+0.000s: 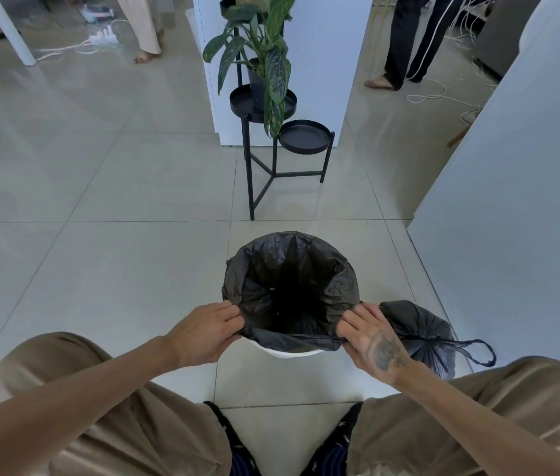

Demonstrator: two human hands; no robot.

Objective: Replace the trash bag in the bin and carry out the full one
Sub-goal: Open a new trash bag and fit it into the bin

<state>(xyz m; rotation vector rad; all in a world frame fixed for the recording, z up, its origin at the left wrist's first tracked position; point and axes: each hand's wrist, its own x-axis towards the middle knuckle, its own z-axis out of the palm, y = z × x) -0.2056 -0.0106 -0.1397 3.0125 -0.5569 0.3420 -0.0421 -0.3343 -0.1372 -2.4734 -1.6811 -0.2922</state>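
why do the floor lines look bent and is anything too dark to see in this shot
Head view: the wide-angle lens bows the floor tile seams and the white panel edges toward the frame's borders; the depths of the new bag are near black, so its bottom is unreadable; soft glare sheens the tiles; both hands stay sharp.

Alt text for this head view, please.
Both hands, left hand and right hand, stretch a new black bag over the near rim of a white bin. A tied full bag sits on the floor right of it.
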